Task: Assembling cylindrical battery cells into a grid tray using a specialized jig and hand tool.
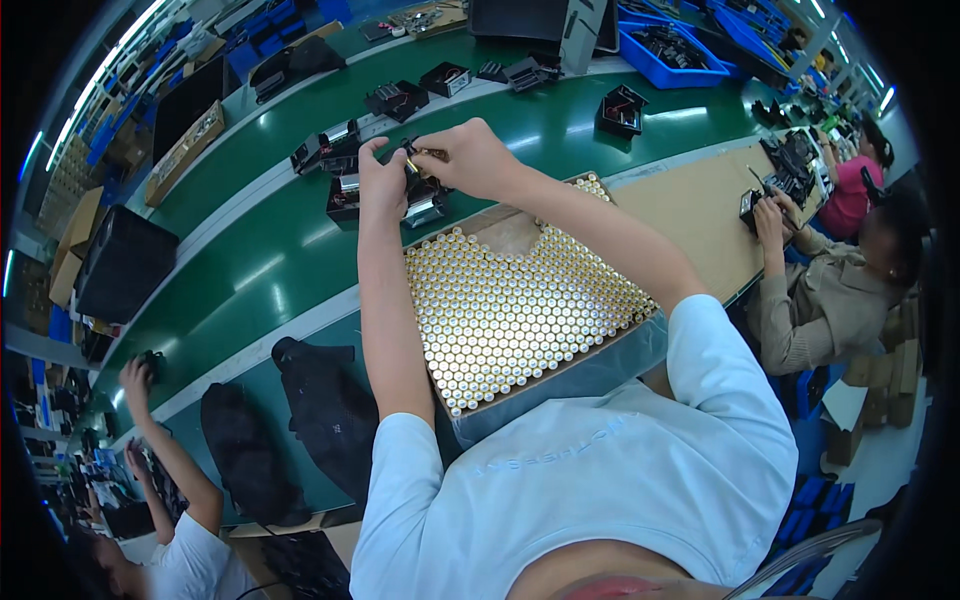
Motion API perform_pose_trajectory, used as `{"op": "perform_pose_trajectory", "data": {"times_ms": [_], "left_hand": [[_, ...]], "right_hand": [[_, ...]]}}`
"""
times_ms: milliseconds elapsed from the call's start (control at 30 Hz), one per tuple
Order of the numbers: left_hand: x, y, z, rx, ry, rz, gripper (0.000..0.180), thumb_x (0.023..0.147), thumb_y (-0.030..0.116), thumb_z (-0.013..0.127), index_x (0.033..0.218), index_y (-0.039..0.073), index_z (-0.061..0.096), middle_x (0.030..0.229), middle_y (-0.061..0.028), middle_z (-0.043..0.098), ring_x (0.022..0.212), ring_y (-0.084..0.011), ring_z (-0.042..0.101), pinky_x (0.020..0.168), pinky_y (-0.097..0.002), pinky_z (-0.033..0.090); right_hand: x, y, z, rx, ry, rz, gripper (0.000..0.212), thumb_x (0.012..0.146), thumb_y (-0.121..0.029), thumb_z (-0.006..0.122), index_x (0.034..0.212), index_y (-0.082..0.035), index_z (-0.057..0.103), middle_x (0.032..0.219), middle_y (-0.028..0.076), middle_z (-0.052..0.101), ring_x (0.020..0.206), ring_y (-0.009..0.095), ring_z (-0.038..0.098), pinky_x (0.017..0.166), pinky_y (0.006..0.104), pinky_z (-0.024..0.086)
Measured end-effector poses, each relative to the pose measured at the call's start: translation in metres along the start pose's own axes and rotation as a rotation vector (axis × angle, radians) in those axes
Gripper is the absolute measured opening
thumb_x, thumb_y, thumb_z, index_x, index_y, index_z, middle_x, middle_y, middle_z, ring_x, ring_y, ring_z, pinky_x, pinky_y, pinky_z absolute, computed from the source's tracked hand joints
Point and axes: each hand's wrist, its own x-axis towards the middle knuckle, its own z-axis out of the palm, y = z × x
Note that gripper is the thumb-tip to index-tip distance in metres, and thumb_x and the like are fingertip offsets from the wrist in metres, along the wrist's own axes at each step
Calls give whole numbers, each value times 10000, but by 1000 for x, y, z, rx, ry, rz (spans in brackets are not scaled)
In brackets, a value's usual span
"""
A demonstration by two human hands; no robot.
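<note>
My left hand (383, 180) is closed round a small black part (411, 173), over the green bench. My right hand (476, 160) meets it there, its fingers pinching a small dark and gold-coloured battery (432, 154) against the part. Just below my hands lie black open housings (343, 205) with silvery inner faces. Under my forearms stands a shallow cardboard box (512, 236) packed with upright batteries (520, 320), their pale gold-rimmed ends facing up. A gap at its far side bares the cardboard.
More black housings (398, 98) with wires lie along the far bench, near a blue bin (672, 55) of dark parts. Two black cloth-like pieces (325, 405) lie left of the box. At right a co-worker (825, 290) handles a black device; another co-worker's arm reaches in at lower left.
</note>
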Motion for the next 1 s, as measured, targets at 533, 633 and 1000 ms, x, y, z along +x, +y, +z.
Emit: {"op": "perform_pose_trajectory", "data": {"times_ms": [533,633,1000], "left_hand": [[8,-9,-1,-181,21,-153,508,835,9,620,1293,35,401,1135,-223,513,992,-289,581,766,-366,532],[5,-8,-5,-132,-22,-120,574,777,-18,658,1288,24,399,1110,-221,521,943,-284,594,749,-352,531],[2,-6,-11,-88,-211,-74,697,646,-120,692,1270,36,424,1062,-219,554,879,-260,610,721,-324,527]], "right_hand": [[20,27,-2,392,70,427,272,845,-155,675,1011,58,699,702,63,682,464,89,552,445,208,443],[36,31,-14,155,-88,259,276,838,-169,682,998,54,705,693,66,677,454,102,541,459,224,445],[68,48,-1,-280,-307,-93,274,826,-227,701,867,43,729,585,68,604,402,153,442,457,252,399]]}}
